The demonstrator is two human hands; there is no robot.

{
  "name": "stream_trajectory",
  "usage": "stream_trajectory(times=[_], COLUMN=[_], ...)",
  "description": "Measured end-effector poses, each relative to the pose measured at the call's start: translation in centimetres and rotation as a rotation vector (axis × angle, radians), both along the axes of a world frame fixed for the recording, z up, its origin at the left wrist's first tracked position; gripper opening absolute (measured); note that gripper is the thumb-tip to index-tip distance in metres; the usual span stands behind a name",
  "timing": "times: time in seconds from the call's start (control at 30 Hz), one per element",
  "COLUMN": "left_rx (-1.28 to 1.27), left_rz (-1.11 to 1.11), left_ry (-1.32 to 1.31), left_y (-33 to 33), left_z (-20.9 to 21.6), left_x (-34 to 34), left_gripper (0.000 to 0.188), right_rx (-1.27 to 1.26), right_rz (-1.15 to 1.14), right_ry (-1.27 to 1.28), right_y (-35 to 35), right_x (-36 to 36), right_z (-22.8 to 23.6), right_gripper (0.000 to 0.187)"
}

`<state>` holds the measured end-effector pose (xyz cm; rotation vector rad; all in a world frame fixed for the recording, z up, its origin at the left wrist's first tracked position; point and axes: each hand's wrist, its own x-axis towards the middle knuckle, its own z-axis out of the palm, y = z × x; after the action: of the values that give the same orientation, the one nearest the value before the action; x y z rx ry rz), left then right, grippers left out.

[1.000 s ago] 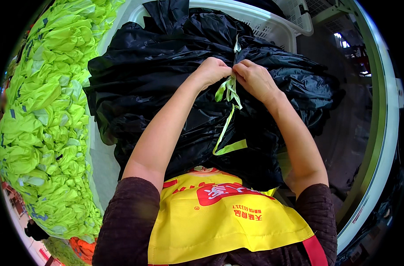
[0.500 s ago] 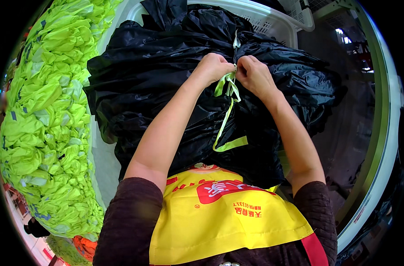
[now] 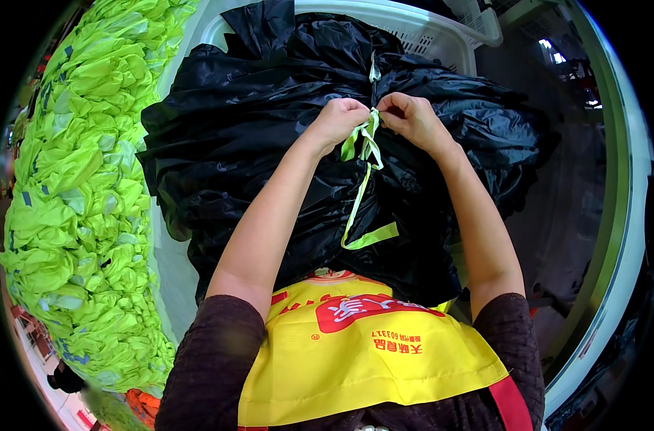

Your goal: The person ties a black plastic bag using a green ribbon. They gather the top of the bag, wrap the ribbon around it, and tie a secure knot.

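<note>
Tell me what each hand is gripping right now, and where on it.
Both the left hand and right hand pinch the yellow-green ribbon at its knot atop the black fabric bundle.

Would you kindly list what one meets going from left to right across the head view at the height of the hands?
Heap of bright yellow-green garments → black fabric bundle → left hand → pale green ribbon → right hand → curved white rim.
</note>
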<state>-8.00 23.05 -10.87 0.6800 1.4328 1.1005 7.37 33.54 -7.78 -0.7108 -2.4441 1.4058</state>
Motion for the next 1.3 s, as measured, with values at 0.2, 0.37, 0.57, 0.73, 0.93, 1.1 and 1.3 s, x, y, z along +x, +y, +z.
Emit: stream_trajectory(times=[0.2, 0.37, 0.57, 0.73, 0.93, 1.1, 1.3], left_rx=[0.032, -0.021, 0.039, 0.139, 0.516, 0.491, 0.526], left_rz=[-0.031, -0.001, 0.037, 0.048, -0.126, -0.421, -0.519], left_ry=[0.07, 0.213, 0.23, 0.373, 0.874, 0.903, 0.917], left_y=[0.3, 0.7, 0.1, 0.1, 0.7, 2.0, 2.8], left_z=[0.2, 0.0, -0.2, -0.8, 1.7, 2.9, 2.3], left_x=[-0.4, -0.3, 0.5, -0.3, -1.5, -2.9, -3.0], left_gripper=[0.017, 0.019, 0.016, 0.019, 0.017, 0.017, 0.014], right_rx=[0.25, 0.307, -0.021, 0.421, 0.46, 0.46, 0.457], right_rz=[0.042, -0.15, -0.237, -0.03, -0.142, -0.152, -0.161], right_ry=[0.129, 0.189, 0.027, 0.097, 0.184, 0.196, 0.164], right_y=[-0.1, -1.6, -1.4, -0.7, -1.7, -1.7, -1.7], right_x=[-0.4, -0.8, -0.8, -0.8, -0.3, -0.3, -0.2], right_z=[-0.3, -1.2, -0.6, -0.8, -1.5, -1.9, -1.8], right_gripper=[0.011, 0.009, 0.007, 0.01, 0.009, 0.008, 0.008])
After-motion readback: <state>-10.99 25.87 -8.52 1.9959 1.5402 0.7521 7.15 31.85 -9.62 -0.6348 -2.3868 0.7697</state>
